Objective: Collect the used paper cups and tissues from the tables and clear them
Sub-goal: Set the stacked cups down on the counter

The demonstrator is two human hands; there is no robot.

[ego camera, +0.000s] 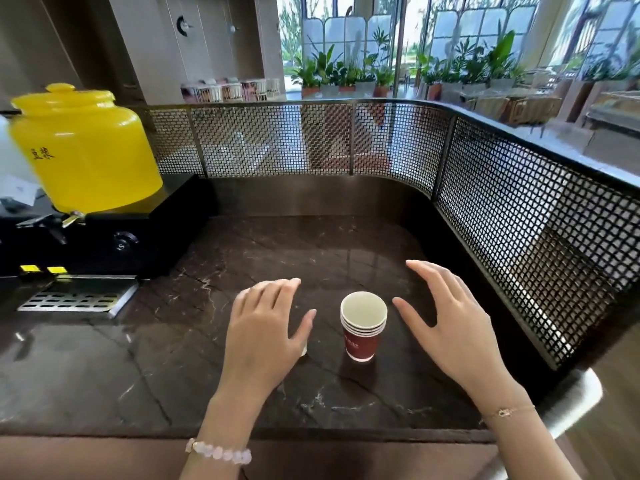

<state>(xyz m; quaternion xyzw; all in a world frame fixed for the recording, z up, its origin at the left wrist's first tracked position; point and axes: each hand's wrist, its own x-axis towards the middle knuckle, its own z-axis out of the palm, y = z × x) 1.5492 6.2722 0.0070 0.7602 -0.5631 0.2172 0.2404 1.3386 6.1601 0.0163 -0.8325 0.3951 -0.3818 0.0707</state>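
Left hand [266, 327] and right hand [446, 320] hover spread and empty beside the stacked paper cups [363, 325].

Bare table [311, 251] surrounds the cup stack [363, 325]; mesh screen [502, 209] blocks right, yellow dispenser [83, 147] blocks left.

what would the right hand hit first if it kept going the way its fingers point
Probably nothing close: the right hand points forward and slightly left, passing beside the stack of paper cups. Beyond lies bare countertop, then the mesh screen. Depth is unclear.
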